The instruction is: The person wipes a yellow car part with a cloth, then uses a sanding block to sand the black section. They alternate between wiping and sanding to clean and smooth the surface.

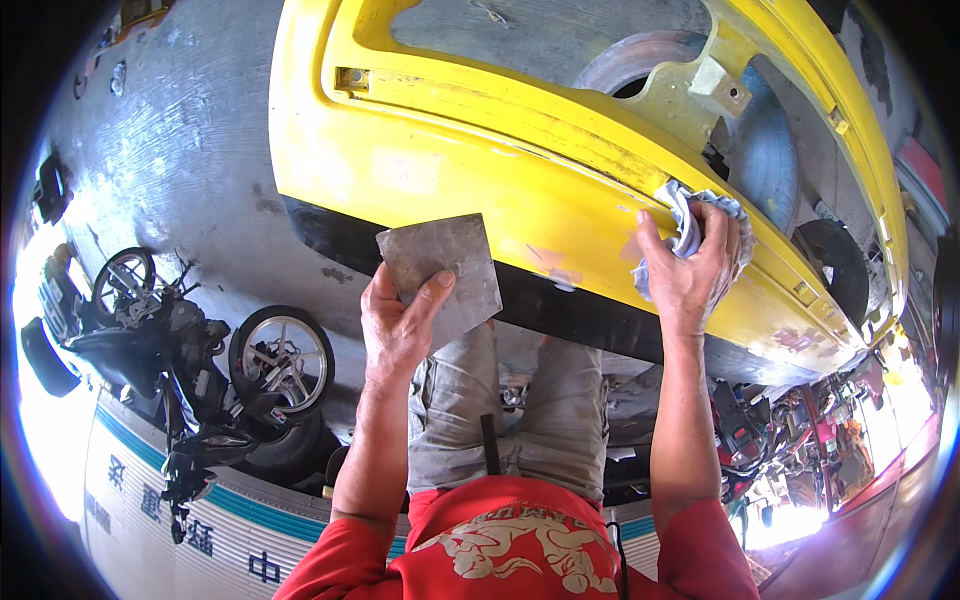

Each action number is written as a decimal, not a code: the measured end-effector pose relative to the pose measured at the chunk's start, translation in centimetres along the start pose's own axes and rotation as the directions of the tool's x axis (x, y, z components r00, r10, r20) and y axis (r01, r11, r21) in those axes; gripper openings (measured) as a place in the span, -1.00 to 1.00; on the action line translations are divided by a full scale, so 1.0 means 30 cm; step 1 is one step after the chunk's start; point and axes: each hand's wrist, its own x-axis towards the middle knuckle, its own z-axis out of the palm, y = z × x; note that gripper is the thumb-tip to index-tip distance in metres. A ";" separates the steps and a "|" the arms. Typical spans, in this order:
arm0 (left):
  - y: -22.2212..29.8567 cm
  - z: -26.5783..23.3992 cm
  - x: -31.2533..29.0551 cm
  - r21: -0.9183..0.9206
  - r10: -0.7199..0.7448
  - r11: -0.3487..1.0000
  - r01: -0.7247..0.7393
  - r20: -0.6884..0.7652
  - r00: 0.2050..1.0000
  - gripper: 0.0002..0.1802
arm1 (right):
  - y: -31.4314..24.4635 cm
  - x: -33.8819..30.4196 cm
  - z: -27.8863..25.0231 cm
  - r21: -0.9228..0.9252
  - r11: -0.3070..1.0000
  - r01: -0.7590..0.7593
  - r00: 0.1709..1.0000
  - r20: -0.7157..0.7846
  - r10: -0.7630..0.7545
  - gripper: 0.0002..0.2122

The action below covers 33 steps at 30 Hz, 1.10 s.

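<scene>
My left hand grips a flat grey square plate by its lower left part, thumb on top. The plate is held up in front of the yellow vehicle panel; whether it touches the panel I cannot tell. Bunched in my right hand is a pale blue-grey cloth, pressed against the yellow surface. Dull, pinkish patches mark the paint near both hands. Along the panel's near edge runs a black strip. A large frame opening takes up its far side.
Tyres lie beyond the panel's opening. On the left stand a black motorcycle and a wheel with a pale rim. Cluttered parts fill the right side. Behind me is a ribbed white wall with a teal stripe.
</scene>
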 end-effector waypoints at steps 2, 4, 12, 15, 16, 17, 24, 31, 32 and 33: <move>0.005 0.003 0.001 0.023 -0.003 1.000 0.003 0.005 1.000 -0.71 | 0.013 -0.003 -0.004 0.048 0.998 -0.037 0.999 0.024 0.036 -0.56; 0.007 -0.002 0.004 0.042 0.004 0.999 -0.004 0.001 1.000 -0.71 | 0.022 -0.005 -0.006 0.085 0.992 -0.095 0.994 0.057 0.090 -0.56; 0.014 -0.022 0.014 0.081 0.015 0.997 -0.014 -0.007 1.000 -0.73 | -0.016 -0.006 0.015 -0.040 0.996 -0.076 0.997 -0.015 0.075 -0.53; 0.021 -0.030 0.018 0.054 -0.048 0.997 0.048 0.000 0.999 -0.69 | -0.003 -0.002 0.008 0.010 0.996 -0.090 0.996 0.018 0.089 -0.55; 0.023 -0.036 0.020 0.052 -0.027 0.998 0.026 0.008 1.000 -0.70 | 0.006 -0.001 0.005 0.041 0.994 -0.097 0.995 0.035 0.096 -0.56; 0.025 -0.042 0.022 0.050 -0.013 0.999 0.013 0.003 1.000 -0.71 | 0.016 -0.001 0.002 0.075 0.991 -0.115 0.992 0.058 0.111 -0.57; 0.015 -0.093 0.042 0.078 -0.010 0.997 0.013 -0.041 0.999 -0.73 | 0.036 -0.012 0.010 0.063 0.990 -0.126 0.990 0.064 0.122 -0.61; 0.000 -0.110 0.048 0.045 -0.012 0.999 0.013 -0.032 0.999 -0.72 | 0.041 -0.011 0.003 0.136 0.977 -0.166 0.981 0.118 0.151 -0.60; 0.003 -0.114 0.050 0.060 -0.009 0.998 0.011 -0.033 0.999 -0.73 | 0.040 -0.011 0.003 0.129 0.976 -0.173 0.981 0.111 0.159 -0.60; 0.003 -0.112 0.049 0.075 -0.007 0.997 0.010 -0.038 0.999 -0.73 | 0.040 -0.012 0.004 0.126 0.979 -0.158 0.982 0.125 0.143 -0.60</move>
